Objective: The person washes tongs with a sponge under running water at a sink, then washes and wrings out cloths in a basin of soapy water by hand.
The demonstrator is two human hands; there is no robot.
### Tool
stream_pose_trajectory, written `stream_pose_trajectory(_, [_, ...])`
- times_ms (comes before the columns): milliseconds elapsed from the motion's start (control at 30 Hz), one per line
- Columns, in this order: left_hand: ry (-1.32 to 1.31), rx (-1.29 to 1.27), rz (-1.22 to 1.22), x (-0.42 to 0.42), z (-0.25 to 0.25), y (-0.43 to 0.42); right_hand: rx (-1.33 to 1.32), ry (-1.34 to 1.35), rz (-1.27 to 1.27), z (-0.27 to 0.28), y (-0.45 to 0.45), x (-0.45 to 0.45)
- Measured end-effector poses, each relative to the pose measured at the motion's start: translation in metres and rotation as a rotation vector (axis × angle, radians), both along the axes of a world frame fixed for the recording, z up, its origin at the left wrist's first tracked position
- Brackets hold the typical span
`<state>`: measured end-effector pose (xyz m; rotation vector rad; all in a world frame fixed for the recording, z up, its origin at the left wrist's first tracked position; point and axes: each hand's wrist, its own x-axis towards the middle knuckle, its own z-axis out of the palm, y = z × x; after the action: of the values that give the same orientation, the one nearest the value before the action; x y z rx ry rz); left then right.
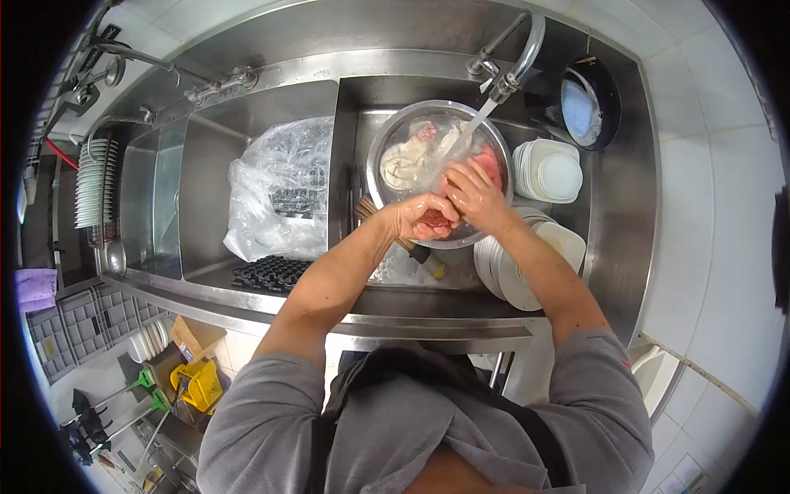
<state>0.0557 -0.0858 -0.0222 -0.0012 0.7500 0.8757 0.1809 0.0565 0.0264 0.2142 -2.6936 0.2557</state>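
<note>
A round metal bowl [376, 148] stands in the right-hand sink, with water running into it from the tap [536, 45]. Pale, folded pieces [403, 165] and a pink-red piece [491, 167] that looks like meat lie in the bowl. My left hand [424, 216] is over the bowl's near edge, its fingers curled around a dark red piece [434, 220]. Touching it from the right, my right hand [476, 193] has its fingers bent over the bowl beside the pink-red piece; whatever is under them is hidden.
Stacked white dishes [547, 170] and plates [514, 276] stand right of the bowl. A dark pan [609, 103] with a blue sponge [579, 109] is at the back right. Clear plastic [280, 181] lies in the middle sink. A brush [421, 253] lies below the bowl.
</note>
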Motion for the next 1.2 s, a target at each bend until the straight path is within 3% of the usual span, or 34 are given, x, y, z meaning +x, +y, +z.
stream_pose_trajectory(67, [-0.120, 0.115, -0.076, -0.005, 0.012, 0.003, -0.169, -0.104, 0.227, -0.007, 0.017, -0.011])
stream_pose_trajectory(100, [-0.013, 0.097, -0.089, -0.010, 0.013, 0.006, -0.230, -0.307, 0.176, 0.008, 0.016, -0.014])
stream_pose_trajectory(133, [0.094, 0.075, -0.107, -0.015, 0.014, 0.009, -0.235, -0.308, 0.177, 0.008, 0.015, -0.019])
stream_pose_trajectory(200, [0.626, 0.143, -0.172, -0.024, 0.020, 0.020, -0.091, -0.445, -0.018, 0.005, 0.017, -0.032])
stream_pose_trajectory(233, [0.627, 0.140, -0.170, -0.024, 0.023, 0.021, -0.083, -0.389, -0.017, -0.004, 0.019, -0.038])
stream_pose_trajectory(300, [1.583, 0.341, -0.231, -0.023, 0.029, 0.021, -0.114, -0.377, -0.073, -0.016, 0.017, -0.046])
stream_pose_trajectory(333, [1.585, 0.337, -0.232, -0.021, 0.032, 0.021, -0.142, -0.368, -0.133, -0.022, 0.014, -0.047])
stream_pose_trajectory(400, [1.926, 0.186, -0.319, -0.017, 0.040, 0.019, -0.134, -0.341, -0.227, -0.018, 0.001, -0.049])
stream_pose_trajectory(500, [2.099, 0.337, -0.321, -0.020, 0.036, 0.007, -0.191, -0.368, -0.334, -0.012, -0.020, -0.041])
stream_pose_trajectory(567, [2.237, 0.481, -0.339, -0.021, 0.037, -0.003, -0.453, -0.344, -0.558, -0.016, -0.043, -0.039])
stream_pose_trajectory(600, [2.233, 0.481, -0.336, -0.023, 0.033, -0.008, -0.450, -0.348, -0.558, -0.023, -0.055, -0.039])
stream_pose_trajectory(667, [2.304, 0.594, -0.451, -0.023, 0.023, -0.021, -0.716, -0.338, -0.787, -0.036, -0.080, -0.035])
stream_pose_trajectory(767, [2.346, 0.488, -0.296, -0.002, -0.010, -0.058, -0.735, -0.366, -0.674, -0.053, -0.110, -0.011])
stream_pose_trajectory(833, [2.316, 0.279, -0.268, 0.018, -0.023, -0.088, -0.715, -0.327, -0.575, -0.048, -0.132, 0.011])
stream_pose_trajectory(900, [2.136, 0.138, -0.174, 0.034, 0.000, -0.123, -1.375, -0.244, -0.562, -0.007, -0.161, 0.033])
stream_pose_trajectory(933, [2.080, 0.093, -0.129, 0.041, 0.013, -0.138, -1.370, -0.239, -0.542, -0.005, -0.168, 0.040])
stream_pose_trajectory(1000, [1.947, 0.055, -0.063, 0.054, 0.032, -0.165, -1.680, -0.430, -0.633, -0.006, -0.183, 0.049])
stream_pose_trajectory(1067, [1.912, 0.239, -0.052, 0.069, 0.057, -0.196, -1.657, -0.372, -0.612, -0.001, -0.208, 0.047])
stream_pose_trajectory(1133, [1.476, 0.358, 0.085, 0.071, 0.093, -0.226, -1.617, -0.323, -0.568, 0.000, -0.222, 0.039])
stream_pose_trajectory(1200, [1.270, 0.423, 0.390, 0.066, 0.094, -0.258, -1.687, -0.145, -0.416, 0.006, -0.234, 0.022])
